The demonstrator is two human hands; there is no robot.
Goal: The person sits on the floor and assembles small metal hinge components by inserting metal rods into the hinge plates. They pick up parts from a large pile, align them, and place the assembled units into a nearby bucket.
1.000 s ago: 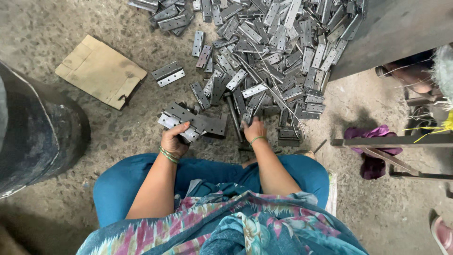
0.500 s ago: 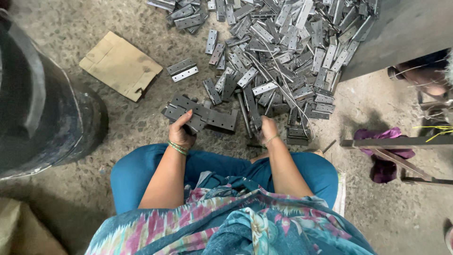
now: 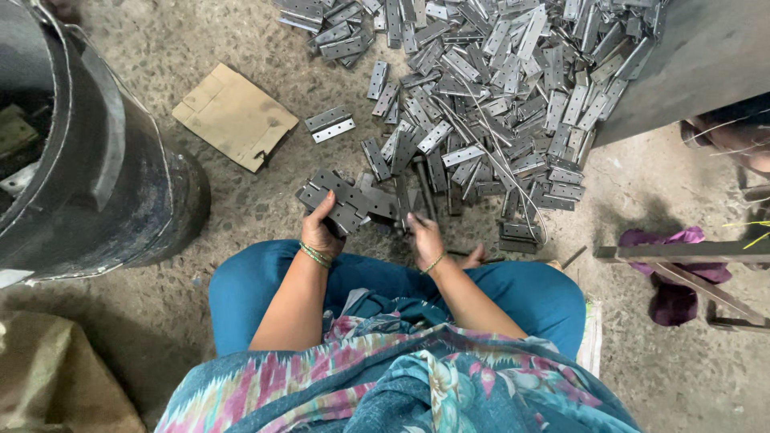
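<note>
I sit on the floor with blue trouser legs drawn up, facing a big heap of grey metal hinges (image 3: 513, 88). My left hand (image 3: 321, 230), with bangles at the wrist, grips a stack of dark hinges (image 3: 341, 200) just in front of my knees. My right hand (image 3: 423, 238) closes on a dark metal rod (image 3: 402, 200) that stands among the nearest hinges; its fingers are curled round the lower end.
A large black drum (image 3: 88, 152) stands at the left. A piece of brown cardboard (image 3: 234, 117) lies on the concrete floor, with a single open hinge (image 3: 330, 125) beside it. A grey slab (image 3: 698, 64) and a purple cloth (image 3: 674, 277) are at the right.
The view has swung so the drum fills more of the left. My hands have stayed by the nearest hinges, the left lifting its stack slightly, the right shifting onto the rod.
</note>
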